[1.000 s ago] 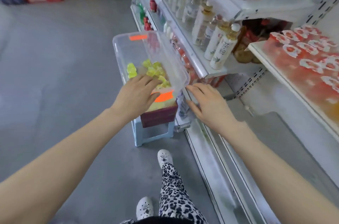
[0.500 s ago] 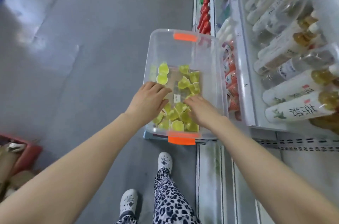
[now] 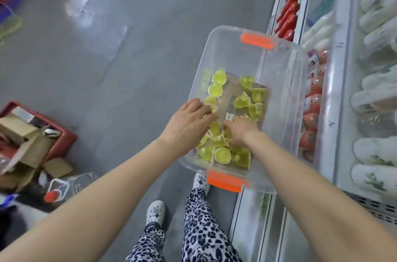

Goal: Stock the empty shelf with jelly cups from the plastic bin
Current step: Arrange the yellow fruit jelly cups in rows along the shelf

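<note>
Apparently the left hand [image 3: 189, 124] and right hand [image 3: 240, 130] are curling fingers [image 3: 200, 108] over jelly cups [image 3: 223, 154] beneath them, gathering stock; actual grip unclear.

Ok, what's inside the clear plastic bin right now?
Loose yellow-green jelly cups on the bin floor, with left hand and right hand among them. They cover some cups; whether either grips one cannot be seen.
</note>
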A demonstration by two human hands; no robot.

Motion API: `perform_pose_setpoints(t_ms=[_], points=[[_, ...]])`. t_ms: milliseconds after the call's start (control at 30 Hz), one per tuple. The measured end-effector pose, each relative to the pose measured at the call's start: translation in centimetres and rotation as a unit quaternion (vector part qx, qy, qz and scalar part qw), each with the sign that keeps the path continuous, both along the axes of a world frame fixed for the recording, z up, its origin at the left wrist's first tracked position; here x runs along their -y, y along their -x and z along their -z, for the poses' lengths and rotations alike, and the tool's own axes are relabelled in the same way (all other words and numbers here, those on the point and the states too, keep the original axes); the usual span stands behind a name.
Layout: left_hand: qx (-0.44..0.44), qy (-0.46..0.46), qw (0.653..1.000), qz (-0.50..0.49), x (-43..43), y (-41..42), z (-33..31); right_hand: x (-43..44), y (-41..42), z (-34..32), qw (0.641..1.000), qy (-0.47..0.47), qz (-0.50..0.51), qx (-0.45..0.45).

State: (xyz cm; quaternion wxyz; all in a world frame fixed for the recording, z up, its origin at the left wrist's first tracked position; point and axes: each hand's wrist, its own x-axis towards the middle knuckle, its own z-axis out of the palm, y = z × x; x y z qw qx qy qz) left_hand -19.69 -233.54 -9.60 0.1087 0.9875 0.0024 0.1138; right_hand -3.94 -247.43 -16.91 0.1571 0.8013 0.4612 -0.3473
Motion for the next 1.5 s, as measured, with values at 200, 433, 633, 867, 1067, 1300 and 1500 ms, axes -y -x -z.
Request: perform_pose_setpoints(t_ms=[200, 433, 633, 867, 1067, 1300, 1500], points=[[-0.087, -0.080, 0.993, 0.028, 1.0, -1.2, 0.1, 1.9, -1.4, -4.5, 0.977, -0.148, 0.151, -0.010], [-0.368, -0.034, 0.929, -0.001, 5.5, -6.4, 3.7, 4.0, -3.0, -7.9, 0.941, -0.284, 0.163, 0.087], [-0.418, -0.092, 0.904, -0.001, 6.5, -7.8, 7.2, 4.0, -3.0, -7.0, 0.939, -0.281, 0.155, 0.121], [-0.377, -0.019, 0.926, 0.003, 6.0, -7.5, 7.5, 3.9, -3.1, -7.2, 0.927, -0.307, 0.205, 0.068], [-0.316, 0.236, 0.902, -0.176, 5.2, -7.6, 3.5, 4.2, -2.4, -8.7, 0.910, -0.329, 0.245, 0.063], [-0.151, 0.358, 0.900, -0.197, 3.9, -3.9, -2.1, 6.6, 1.7, -13.2, 0.848, -0.397, 0.334, 0.109], [-0.074, 0.414, 0.900, -0.116, 5.7, 1.3, -6.7, 10.3, 9.4, -16.9, 0.768, -0.473, 0.399, 0.167]])
